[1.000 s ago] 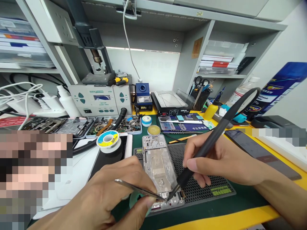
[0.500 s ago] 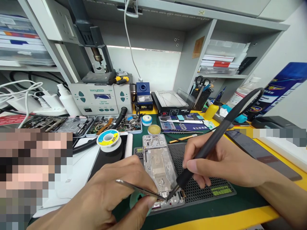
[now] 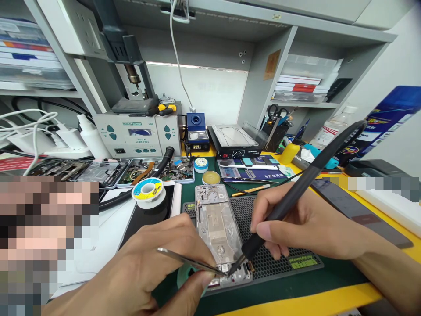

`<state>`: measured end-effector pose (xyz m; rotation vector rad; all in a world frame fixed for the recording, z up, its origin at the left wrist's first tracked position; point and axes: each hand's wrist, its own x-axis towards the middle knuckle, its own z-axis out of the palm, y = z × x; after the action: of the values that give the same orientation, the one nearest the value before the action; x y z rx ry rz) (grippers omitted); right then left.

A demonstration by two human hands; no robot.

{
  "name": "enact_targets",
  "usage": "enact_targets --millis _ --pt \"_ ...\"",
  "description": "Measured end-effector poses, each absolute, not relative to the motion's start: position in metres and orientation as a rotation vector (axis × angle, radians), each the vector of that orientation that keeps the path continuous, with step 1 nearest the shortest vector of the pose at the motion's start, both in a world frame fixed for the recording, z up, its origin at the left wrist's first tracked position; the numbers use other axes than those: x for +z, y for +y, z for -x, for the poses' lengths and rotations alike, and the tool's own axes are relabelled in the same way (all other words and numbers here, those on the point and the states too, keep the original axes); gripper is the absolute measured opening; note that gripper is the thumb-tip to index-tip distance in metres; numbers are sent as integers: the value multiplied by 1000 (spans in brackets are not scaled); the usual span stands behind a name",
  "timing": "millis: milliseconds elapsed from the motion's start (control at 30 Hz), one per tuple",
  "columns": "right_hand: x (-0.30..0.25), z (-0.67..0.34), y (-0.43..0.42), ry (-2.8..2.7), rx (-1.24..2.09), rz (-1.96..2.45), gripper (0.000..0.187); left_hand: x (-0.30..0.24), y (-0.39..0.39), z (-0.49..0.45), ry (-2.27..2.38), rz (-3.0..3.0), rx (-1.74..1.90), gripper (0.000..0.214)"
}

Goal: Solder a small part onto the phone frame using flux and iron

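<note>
An opened phone frame [image 3: 213, 224] lies on a dark perforated mat [image 3: 279, 259], its near end under both tools. My left hand [image 3: 171, 263] is closed on metal tweezers [image 3: 187, 260], whose tips reach the small parts at that near end. A roll of teal tape [image 3: 186, 274] shows partly behind the left fingers. In my right hand [image 3: 289, 224] is a black soldering iron [image 3: 283, 206], held like a pen and slanting down to the left. Its tip meets or nearly meets the tweezer tips; whether they touch, I cannot tell.
Left of the phone, a solder spool [image 3: 148, 193] rests on a dark-screened device. Behind stand an open flux tin [image 3: 211, 177], a tray of parts [image 3: 158, 171], a hot air station [image 3: 138, 136] and a heating plate [image 3: 237, 140]. A gold-handled tool [image 3: 250, 190] lies beyond the mat.
Almost nothing differs. The soldering iron's rear end has shifted slightly to the right; both hands keep their places over the phone frame's near end.
</note>
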<state>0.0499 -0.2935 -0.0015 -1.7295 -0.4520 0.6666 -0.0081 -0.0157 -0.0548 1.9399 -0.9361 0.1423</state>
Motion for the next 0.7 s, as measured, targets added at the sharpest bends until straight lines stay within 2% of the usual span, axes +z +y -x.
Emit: enact_targets --millis 700 --pt "0 -50 -293 -477 661 1759 14 -53 -20 6 -944 -1936 159 24"
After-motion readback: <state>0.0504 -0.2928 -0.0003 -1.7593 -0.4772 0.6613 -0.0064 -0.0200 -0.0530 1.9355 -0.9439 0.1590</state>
